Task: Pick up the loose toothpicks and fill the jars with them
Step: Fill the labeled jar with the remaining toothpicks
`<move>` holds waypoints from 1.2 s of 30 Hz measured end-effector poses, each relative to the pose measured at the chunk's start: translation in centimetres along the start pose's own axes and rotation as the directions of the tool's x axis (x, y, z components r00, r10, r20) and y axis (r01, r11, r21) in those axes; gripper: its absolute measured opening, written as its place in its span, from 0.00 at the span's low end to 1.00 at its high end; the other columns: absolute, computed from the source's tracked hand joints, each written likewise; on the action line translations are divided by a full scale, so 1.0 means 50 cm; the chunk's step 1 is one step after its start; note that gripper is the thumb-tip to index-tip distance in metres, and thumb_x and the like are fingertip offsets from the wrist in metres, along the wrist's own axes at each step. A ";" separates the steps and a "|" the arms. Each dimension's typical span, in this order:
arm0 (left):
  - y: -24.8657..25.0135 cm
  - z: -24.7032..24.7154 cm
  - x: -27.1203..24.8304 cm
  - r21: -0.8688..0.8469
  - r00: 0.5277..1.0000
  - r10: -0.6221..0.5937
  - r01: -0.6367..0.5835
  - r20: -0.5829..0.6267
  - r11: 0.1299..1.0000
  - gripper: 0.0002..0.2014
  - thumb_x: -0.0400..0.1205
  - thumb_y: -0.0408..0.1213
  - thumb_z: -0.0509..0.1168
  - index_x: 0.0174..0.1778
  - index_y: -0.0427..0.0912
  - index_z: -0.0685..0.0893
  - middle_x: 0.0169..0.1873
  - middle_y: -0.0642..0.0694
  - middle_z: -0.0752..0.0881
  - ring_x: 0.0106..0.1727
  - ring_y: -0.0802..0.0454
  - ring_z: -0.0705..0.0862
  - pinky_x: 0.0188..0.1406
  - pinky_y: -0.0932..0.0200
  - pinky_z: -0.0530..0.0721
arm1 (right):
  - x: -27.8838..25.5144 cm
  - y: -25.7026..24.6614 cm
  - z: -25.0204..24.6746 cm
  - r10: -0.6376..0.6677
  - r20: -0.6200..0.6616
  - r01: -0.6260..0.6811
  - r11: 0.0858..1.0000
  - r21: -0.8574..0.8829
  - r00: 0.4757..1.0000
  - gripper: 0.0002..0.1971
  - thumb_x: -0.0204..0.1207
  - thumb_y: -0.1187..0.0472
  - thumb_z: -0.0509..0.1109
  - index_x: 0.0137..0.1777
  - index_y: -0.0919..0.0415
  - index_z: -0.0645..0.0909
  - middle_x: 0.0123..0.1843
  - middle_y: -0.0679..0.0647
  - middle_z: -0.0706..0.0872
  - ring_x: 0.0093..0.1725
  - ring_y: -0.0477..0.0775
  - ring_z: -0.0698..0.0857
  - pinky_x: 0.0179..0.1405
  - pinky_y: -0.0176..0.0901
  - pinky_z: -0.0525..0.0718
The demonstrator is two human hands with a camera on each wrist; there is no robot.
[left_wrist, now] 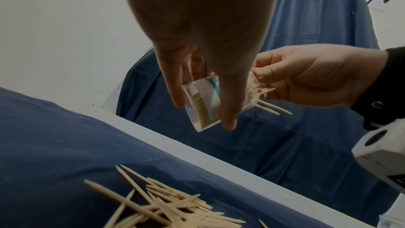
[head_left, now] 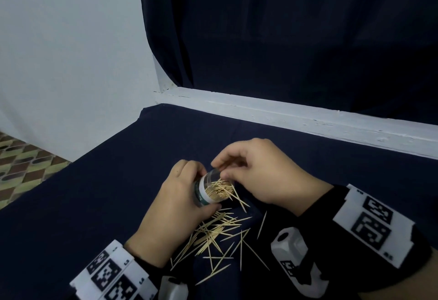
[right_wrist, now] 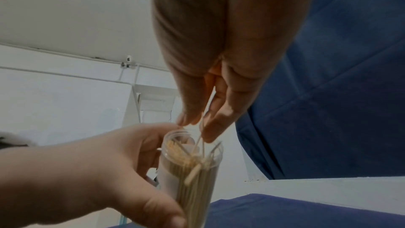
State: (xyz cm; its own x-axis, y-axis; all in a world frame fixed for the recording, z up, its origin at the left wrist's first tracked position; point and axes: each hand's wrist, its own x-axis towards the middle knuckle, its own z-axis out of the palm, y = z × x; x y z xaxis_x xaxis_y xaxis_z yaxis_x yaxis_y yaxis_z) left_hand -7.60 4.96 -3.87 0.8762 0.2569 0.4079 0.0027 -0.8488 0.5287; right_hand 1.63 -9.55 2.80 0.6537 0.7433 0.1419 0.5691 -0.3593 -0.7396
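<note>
Your clear jar (head_left: 211, 189), banded white and green, is tilted off the cloth (head_left: 94, 204), nearly full, several sticking out its mouth. Loose toothpicks (head_left: 218, 235) lie scattered beneath it, near the cloth's front edge.

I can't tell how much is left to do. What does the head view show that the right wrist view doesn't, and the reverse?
Only the head view shows the loose toothpicks scattered on the dark cloth below the hands, plus both wrist bands.

Only the right wrist view looks into the jar's mouth: packed toothpicks inside, and a few thin ones pinched in the right hand's fingertips going in.

Both show the left hand gripping the tilted clear jar and the right hand at its opening.
</note>
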 end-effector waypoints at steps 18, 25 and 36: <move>0.001 0.001 -0.001 -0.022 0.996 0.066 -0.067 -0.063 0.997 0.25 0.61 0.38 0.83 0.47 0.52 0.75 0.46 0.59 0.75 0.52 0.68 0.74 0.46 0.80 0.72 | -0.044 0.050 0.042 0.034 -0.128 -0.032 0.999 0.022 0.991 0.04 0.68 0.59 0.79 0.42 0.51 0.91 0.43 0.41 0.79 0.40 0.39 0.78 0.39 0.26 0.72; 0.012 -0.005 -0.001 -0.049 0.984 0.143 -0.148 -0.108 0.988 0.23 0.63 0.31 0.81 0.47 0.52 0.77 0.47 0.59 0.76 0.52 0.66 0.76 0.45 0.78 0.73 | -0.048 0.035 0.051 -0.004 -0.317 0.012 1.000 0.023 0.948 0.02 0.70 0.59 0.77 0.41 0.51 0.90 0.40 0.42 0.85 0.42 0.42 0.83 0.45 0.37 0.82; 0.011 -0.009 -0.001 -0.050 0.968 0.149 -0.162 -0.200 0.985 0.22 0.63 0.31 0.80 0.47 0.48 0.78 0.47 0.58 0.76 0.51 0.65 0.76 0.46 0.76 0.75 | -0.074 0.023 0.076 -0.157 -0.216 0.110 0.971 -0.212 0.964 0.11 0.73 0.49 0.65 0.49 0.43 0.88 0.45 0.39 0.70 0.51 0.42 0.68 0.54 0.28 0.64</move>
State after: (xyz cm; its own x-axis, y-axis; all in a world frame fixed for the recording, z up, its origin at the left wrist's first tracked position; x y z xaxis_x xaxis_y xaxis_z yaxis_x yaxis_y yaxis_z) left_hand -7.89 4.69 -3.26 0.7524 0.2144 0.6229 -0.1639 -0.8549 0.4922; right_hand -2.03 -10.58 -1.08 0.6487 0.6505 0.3950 0.7305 -0.3867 -0.5629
